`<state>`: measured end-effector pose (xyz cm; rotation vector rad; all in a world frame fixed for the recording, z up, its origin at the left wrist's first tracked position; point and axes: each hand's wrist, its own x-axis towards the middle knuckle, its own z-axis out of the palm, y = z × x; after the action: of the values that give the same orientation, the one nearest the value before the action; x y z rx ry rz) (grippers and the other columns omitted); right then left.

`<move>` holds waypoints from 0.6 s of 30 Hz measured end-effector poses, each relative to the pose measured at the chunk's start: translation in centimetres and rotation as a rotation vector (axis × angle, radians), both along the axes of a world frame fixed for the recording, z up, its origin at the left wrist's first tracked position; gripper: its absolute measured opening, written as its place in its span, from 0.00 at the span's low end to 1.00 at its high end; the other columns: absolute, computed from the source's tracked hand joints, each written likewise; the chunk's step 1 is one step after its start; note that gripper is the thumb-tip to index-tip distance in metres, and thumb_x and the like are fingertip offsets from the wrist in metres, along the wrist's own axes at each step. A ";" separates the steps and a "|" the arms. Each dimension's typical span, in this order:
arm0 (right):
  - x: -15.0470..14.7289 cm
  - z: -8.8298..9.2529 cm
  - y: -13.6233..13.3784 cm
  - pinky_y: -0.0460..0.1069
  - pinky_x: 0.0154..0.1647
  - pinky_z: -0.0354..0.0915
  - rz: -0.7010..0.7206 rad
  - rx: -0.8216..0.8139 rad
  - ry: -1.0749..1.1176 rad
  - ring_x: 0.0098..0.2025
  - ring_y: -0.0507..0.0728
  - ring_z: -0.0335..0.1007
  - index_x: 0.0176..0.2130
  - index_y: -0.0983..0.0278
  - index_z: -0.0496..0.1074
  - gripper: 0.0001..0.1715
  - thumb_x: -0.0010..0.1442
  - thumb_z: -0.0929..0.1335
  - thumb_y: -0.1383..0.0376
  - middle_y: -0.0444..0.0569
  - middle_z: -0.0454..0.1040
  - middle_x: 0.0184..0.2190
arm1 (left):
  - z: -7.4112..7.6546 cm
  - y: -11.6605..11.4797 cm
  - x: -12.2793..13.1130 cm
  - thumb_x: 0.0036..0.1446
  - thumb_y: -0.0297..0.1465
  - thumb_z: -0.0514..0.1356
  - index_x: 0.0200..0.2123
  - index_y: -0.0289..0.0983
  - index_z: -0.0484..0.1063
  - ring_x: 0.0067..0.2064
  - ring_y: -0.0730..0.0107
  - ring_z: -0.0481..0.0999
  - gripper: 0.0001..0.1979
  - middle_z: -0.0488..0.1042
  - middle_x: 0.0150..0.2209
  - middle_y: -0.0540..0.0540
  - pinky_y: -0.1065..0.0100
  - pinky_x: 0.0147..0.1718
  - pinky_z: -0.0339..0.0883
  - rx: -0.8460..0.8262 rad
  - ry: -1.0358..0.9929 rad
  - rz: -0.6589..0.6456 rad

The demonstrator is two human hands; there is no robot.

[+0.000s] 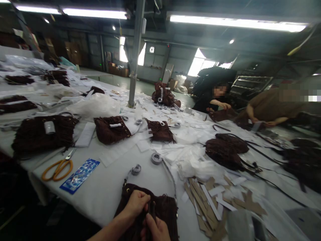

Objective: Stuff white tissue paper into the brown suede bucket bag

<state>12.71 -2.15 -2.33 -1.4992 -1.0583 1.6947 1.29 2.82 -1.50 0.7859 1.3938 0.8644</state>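
Pinching in fingers of right hand [158, 229] a dark strip [152, 211], pointing lengthwise forward, beside left hand [136, 203] with fingers pressed together.

Your left hand [136, 202] and right hand [157, 229] hid the middle of the brown fringed bag [169, 209], and the bottom edge cut off its lower part. Whatever your left fingertips pinched was too covered to make out; your right fingers masked the lower end of the dark strip [152, 211]. The grey object [240, 222] ran off the bottom edge, and the dark bags [303, 164] off the right. You couldn't read the blue packet's [80, 175] print or the wall clock [151, 50], both too small.
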 end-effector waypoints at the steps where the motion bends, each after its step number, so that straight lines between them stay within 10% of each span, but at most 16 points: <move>1: 0.0 -0.1 -0.3 0.44 0.16 0.58 0.000 -0.008 0.015 0.15 0.49 0.62 0.27 0.66 0.69 0.39 0.41 0.67 0.33 0.44 0.68 0.14 | 0.0 -0.2 -0.1 0.44 0.46 0.63 0.12 0.40 0.58 0.14 0.74 0.58 0.23 0.58 0.09 0.55 0.70 0.16 0.48 0.002 -0.007 -0.032; 12: -0.2 0.1 -1.7 0.45 0.20 0.61 0.010 0.113 0.056 0.19 0.51 0.65 0.32 0.66 0.70 0.36 0.48 0.65 0.35 0.44 0.70 0.19 | 1.2 -2.0 -2.7 0.48 0.60 0.51 0.22 0.32 0.71 0.16 0.73 0.62 0.34 0.68 0.15 0.49 0.71 0.17 0.49 0.002 -0.055 -0.284; 16: -0.2 0.9 -2.2 0.51 0.48 0.65 0.113 0.403 -0.138 0.46 0.62 0.72 0.42 0.65 0.73 0.25 0.58 0.65 0.48 0.53 0.77 0.41 | 2.1 -2.7 -2.7 0.44 0.48 0.65 0.22 0.32 0.72 0.23 0.73 0.66 0.22 0.71 0.20 0.51 0.72 0.24 0.56 0.014 -0.141 -0.341; 18: 0.3 1.2 -2.3 0.50 0.44 0.66 0.240 0.476 -0.254 0.42 0.62 0.73 0.38 0.65 0.75 0.21 0.58 0.66 0.50 0.52 0.78 0.38 | 2.6 -2.6 -2.2 0.43 0.42 0.68 0.22 0.32 0.72 0.25 0.74 0.66 0.18 0.71 0.22 0.52 0.73 0.26 0.57 0.016 -0.190 -0.314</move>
<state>13.02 -4.44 -1.17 -1.3305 -1.6963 1.2884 -0.91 0.19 1.06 0.8827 1.0629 0.6859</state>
